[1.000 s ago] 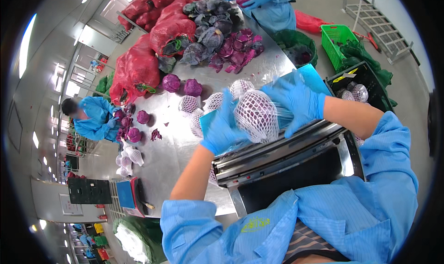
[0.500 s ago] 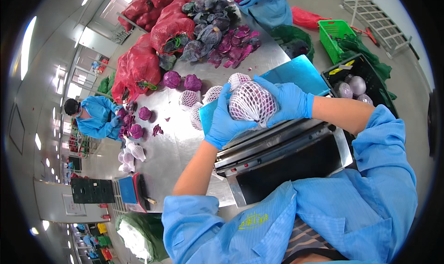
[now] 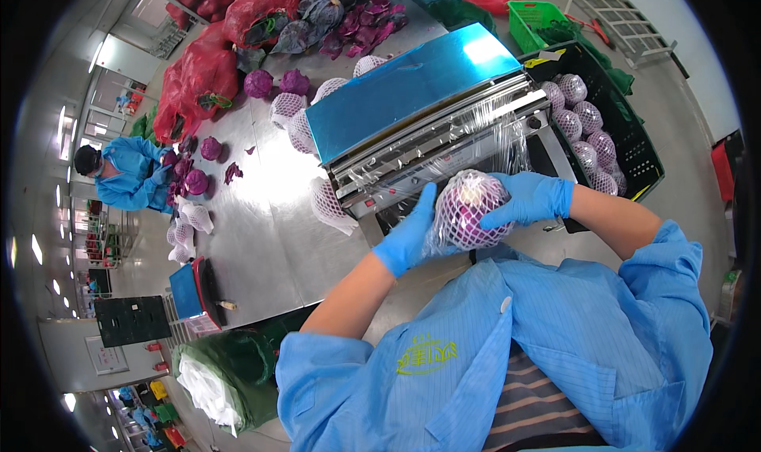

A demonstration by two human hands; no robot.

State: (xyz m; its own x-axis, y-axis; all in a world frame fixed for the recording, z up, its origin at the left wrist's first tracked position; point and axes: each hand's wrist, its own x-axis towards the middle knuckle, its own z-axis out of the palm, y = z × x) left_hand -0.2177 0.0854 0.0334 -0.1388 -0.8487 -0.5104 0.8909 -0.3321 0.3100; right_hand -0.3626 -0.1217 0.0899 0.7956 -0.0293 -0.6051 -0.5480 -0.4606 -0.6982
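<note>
Workroom, steel counter [image 3: 269, 254]. Far left, one co-worker [image 3: 127, 175]. Two purple cabbages [image 3: 258, 83] beside red mesh sacks [image 3: 198, 80]. One blue-topped machine [image 3: 412, 95]; yellow-green emblem [image 3: 428, 357] on smock [image 3: 460, 325]. Left hand [image 3: 408, 234], right hand [image 3: 533, 198]: fingers clamped around one netted cabbage [image 3: 468, 214], before machine. Right, one black crate [image 3: 650, 155], at least eight netted heads [image 3: 587, 117].
</note>
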